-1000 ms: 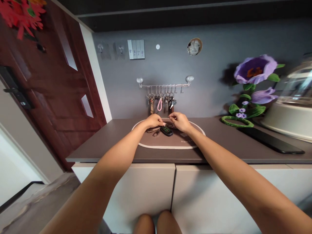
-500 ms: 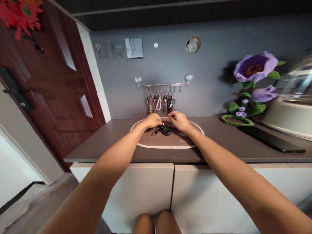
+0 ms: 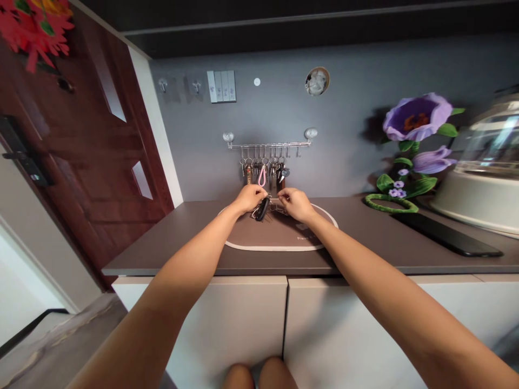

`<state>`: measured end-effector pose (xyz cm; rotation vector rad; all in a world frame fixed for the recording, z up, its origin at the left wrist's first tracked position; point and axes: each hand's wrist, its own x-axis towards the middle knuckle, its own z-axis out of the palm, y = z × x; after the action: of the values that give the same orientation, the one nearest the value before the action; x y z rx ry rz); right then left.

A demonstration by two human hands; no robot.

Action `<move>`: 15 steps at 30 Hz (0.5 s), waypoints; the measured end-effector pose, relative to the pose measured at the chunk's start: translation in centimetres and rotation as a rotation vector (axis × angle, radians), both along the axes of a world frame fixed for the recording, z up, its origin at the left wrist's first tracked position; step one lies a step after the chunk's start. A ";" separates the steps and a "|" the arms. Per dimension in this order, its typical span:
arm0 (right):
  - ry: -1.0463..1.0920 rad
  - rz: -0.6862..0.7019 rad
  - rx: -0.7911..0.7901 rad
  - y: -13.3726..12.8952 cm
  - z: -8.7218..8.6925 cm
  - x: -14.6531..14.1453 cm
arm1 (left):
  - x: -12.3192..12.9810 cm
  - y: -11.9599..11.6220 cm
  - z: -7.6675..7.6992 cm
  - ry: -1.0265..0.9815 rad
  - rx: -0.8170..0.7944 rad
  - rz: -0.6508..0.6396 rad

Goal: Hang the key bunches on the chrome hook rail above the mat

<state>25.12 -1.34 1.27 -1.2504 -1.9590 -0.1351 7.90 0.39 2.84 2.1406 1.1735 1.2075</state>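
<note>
Brown mat [image 3: 275, 237], black key fob [image 3: 263, 209] below left hand [image 3: 249, 199]

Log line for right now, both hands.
left hand: holding black key fob over mat | right hand: alongside, grip unclear | rack: keys hanging | phone: on counter

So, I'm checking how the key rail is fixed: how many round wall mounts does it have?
2: a left mount and a right mount, one at each end of the key rail.
</note>
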 end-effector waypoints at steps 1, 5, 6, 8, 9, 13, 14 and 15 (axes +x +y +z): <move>-0.002 0.000 -0.002 0.0 0.0 0.0 | 0.0 0.1 0.0 -0.052 -0.011 0.000; -0.002 0.005 0.003 0.0 0.1 0.0 | 0.1 0.1 0.2 -0.236 -0.092 -0.013; -0.001 0.008 0.007 0.0 0.1 -0.1 | 0.1 0.0 0.3 -0.282 -0.124 -0.025; 0.004 0.012 0.022 -0.1 0.1 -0.1 | 0.2 -0.1 0.6 -0.379 -0.201 -0.057; 0.009 0.015 0.033 -0.2 0.2 -0.1 | 0.3 -0.2 0.7 -0.430 -0.239 -0.074; 0.039 0.032 0.055 -0.6 0.4 -0.3 | 0.4 -0.4 1.1 -0.606 -0.342 -0.116; 0.049 0.038 0.056 -0.7 0.5 -0.4 | 0.4 -0.4 1.2 -0.639 -0.358 -0.122; 0.062 0.047 0.061 -0.8 0.6 -0.4 | 0.3 -0.4 1.3 -0.670 -0.372 -0.131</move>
<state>24.72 -2.14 1.86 -1.1550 -1.9155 -0.1292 8.25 -0.04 4.14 1.3541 0.8519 1.3631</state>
